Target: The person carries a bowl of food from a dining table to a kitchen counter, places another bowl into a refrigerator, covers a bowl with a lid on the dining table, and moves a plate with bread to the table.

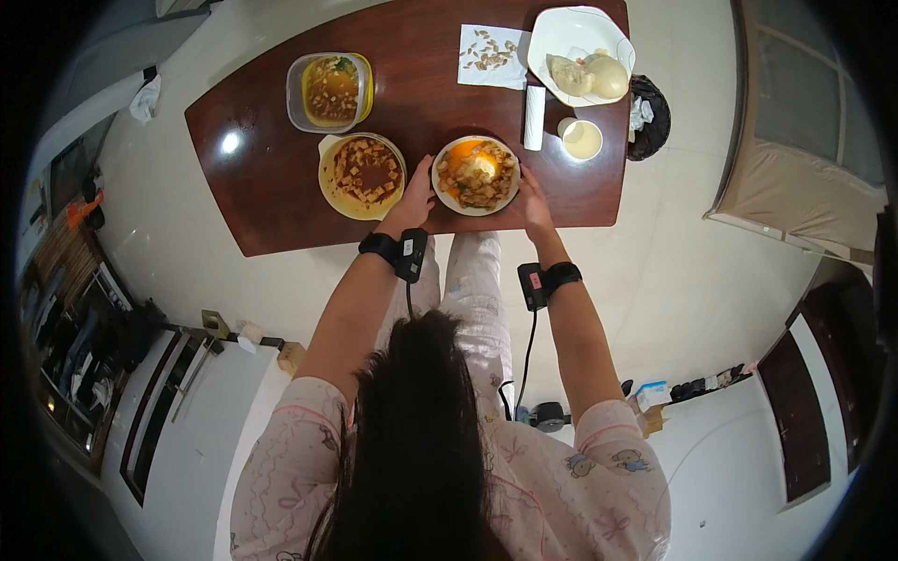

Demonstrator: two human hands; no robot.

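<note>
At the near edge of the table, my left hand (418, 198) and my right hand (534, 198) hold a round white bowl (474, 212) from opposite sides. In it is a chunky brown stew (482, 191) with bits of green and a bright orange patch. My fingers curl around the rim, and their undersides are hidden. Just left of my left hand sits a pale dish (334, 198) of diced tofu (367, 157) in brown sauce. Black straps with small boxes are worn on both my wrists.
A clear plastic container (296, 93) of soup stands at the far left of the dark wooden table (245, 192). Toward the right are a paper cup (582, 140), a white strip (534, 119), a napkin (468, 71) with small shells, and a white plate (552, 33) with buns. A bin (655, 136) stands beyond the right edge.
</note>
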